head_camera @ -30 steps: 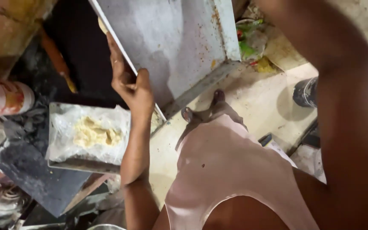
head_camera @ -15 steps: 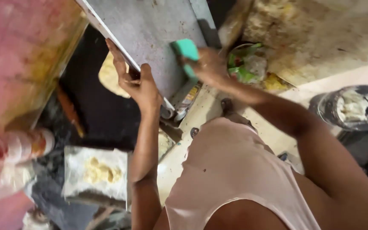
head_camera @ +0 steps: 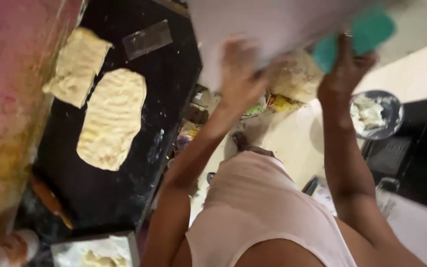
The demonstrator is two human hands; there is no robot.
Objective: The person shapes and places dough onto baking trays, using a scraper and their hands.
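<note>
A black worktop (head_camera: 104, 193), dusted with white flour smears, carries two flattened sheets of pale dough: a larger oval sheet (head_camera: 112, 118) near the middle and a smaller, squarish sheet (head_camera: 77, 64) just beside it towards the pink wall. A clear rectangular scraper (head_camera: 147, 38) lies flat near the far edge. A wooden rolling pin (head_camera: 50, 198) rests at the near end. A metal tray (head_camera: 97, 249) of dough scraps sits at the near corner.

blurred tray (head_camera: 273, 29), top cut off
</note>
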